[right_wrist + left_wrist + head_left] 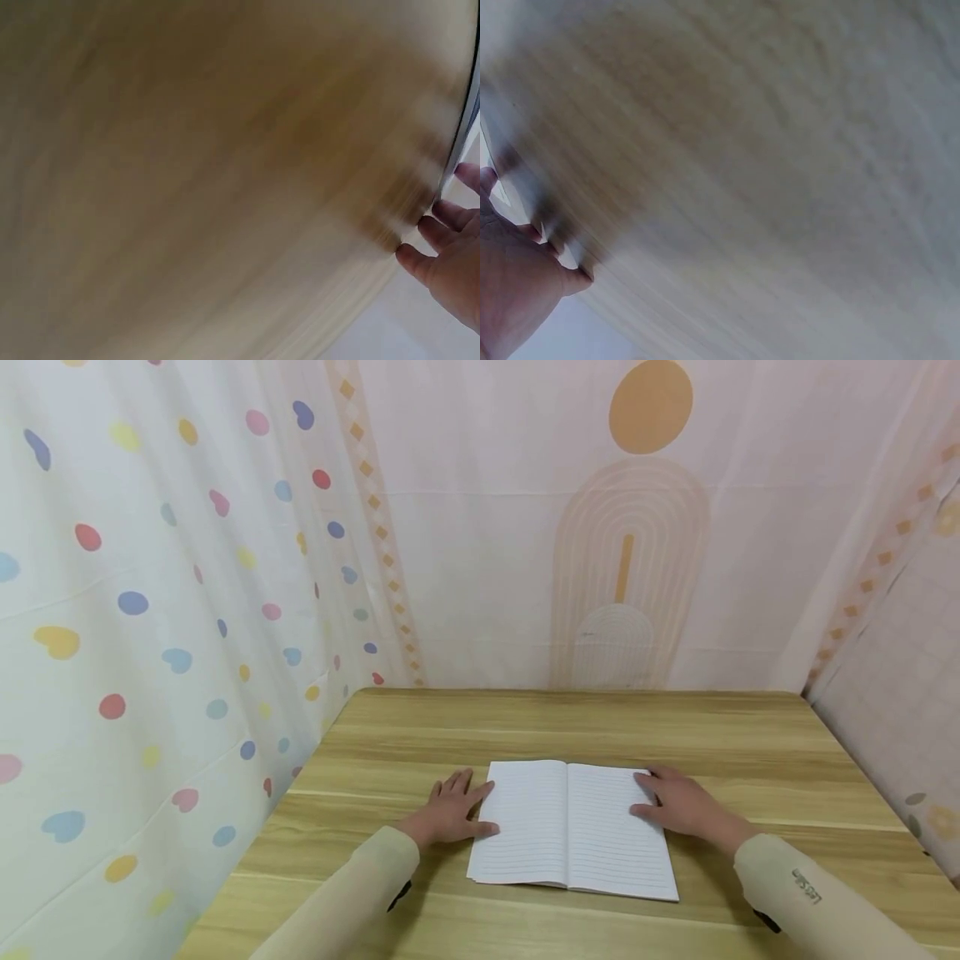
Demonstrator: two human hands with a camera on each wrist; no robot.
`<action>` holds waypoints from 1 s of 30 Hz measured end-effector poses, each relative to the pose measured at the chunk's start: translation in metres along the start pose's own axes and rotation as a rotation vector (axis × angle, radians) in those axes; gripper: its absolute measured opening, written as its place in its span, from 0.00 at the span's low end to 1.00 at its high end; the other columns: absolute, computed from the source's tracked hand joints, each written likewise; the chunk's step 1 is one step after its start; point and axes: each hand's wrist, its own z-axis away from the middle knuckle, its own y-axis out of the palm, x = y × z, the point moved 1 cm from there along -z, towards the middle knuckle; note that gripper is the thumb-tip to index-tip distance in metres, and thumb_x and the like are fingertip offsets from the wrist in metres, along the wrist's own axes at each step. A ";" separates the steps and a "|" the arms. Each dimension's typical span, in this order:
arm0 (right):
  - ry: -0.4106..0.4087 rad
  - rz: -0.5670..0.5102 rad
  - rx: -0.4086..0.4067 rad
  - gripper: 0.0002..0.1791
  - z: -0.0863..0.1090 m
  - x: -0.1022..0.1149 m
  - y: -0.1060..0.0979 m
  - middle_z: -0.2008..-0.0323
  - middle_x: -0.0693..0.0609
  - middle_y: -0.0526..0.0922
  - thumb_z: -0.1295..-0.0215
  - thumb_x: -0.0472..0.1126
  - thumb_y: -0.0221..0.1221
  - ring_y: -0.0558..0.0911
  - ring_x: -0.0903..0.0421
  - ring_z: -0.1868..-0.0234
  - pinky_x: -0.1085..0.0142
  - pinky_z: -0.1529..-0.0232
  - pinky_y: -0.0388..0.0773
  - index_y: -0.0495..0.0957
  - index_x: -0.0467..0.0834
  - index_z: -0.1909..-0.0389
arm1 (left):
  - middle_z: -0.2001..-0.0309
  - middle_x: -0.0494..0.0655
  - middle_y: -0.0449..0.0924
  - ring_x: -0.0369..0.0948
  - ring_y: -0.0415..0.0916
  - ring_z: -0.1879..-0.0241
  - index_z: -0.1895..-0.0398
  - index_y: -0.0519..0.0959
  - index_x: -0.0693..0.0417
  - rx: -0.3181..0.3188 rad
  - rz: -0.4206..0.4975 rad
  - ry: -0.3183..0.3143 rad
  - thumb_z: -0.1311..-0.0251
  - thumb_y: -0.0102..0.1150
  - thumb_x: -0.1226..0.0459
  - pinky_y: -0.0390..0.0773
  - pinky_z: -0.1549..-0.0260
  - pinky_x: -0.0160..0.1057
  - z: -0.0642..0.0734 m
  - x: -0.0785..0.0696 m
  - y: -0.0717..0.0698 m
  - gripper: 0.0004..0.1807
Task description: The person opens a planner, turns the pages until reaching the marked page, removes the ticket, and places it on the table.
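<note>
An open notebook (525,827) with blank ruled pages lies flat on the wooden table (420,727). My left hand (450,812) is at its left edge, thumb and index fingertip over the page margin and the other fingers spread on the wood. At the right edge, my right hand (675,802) has its thumb and a finger on the page near the upper corner. In the left wrist view the left hand (517,277) shows at the lower left, fingertips down at the table. The right wrist view has the right hand (450,247) beside the notebook's thin edge (461,135).
A curtain with coloured dots (180,660) hangs along the left side of the table. Behind the far edge is a pale curtain (465,568) with an arch print. Another patterned curtain (885,693) hangs at the right.
</note>
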 end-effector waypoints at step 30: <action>0.005 -0.168 -0.084 0.26 -0.003 -0.002 -0.015 0.50 0.35 0.80 0.34 0.46 0.65 0.79 0.37 0.49 0.43 0.49 0.74 0.78 0.33 0.42 | 0.22 0.63 0.37 0.59 0.33 0.23 0.21 0.53 0.42 0.013 0.015 -0.007 0.38 0.53 0.34 0.38 0.31 0.64 0.001 0.000 0.000 0.47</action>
